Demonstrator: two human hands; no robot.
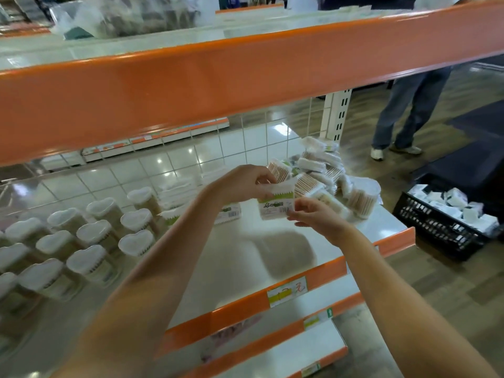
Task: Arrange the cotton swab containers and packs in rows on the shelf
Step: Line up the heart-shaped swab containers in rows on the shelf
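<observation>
**shelfnoob:** Both forearms up front, reaching in over the orange shelf lip. Left hand pinching the top edge of a flat cotton swab pack, right hand pinching its lower corner — pack held just above the white shelf surface, label facing out. Looks mid-placement, not a fresh pick?

**aisle9:** Yep, reads like the pack step. Heart-lidded containers already standing in rows on the left, so probably done. Couple of packs lying just left of the held one — likely the start of the row. Loose heap of packs still jumbled at the back right.

**shelfnoob:** Next move then?

**aisle9:** Probably setting it down right beside those placed packs, same way up, edges lined up. Then back to the heap for another — plenty left.
</observation>
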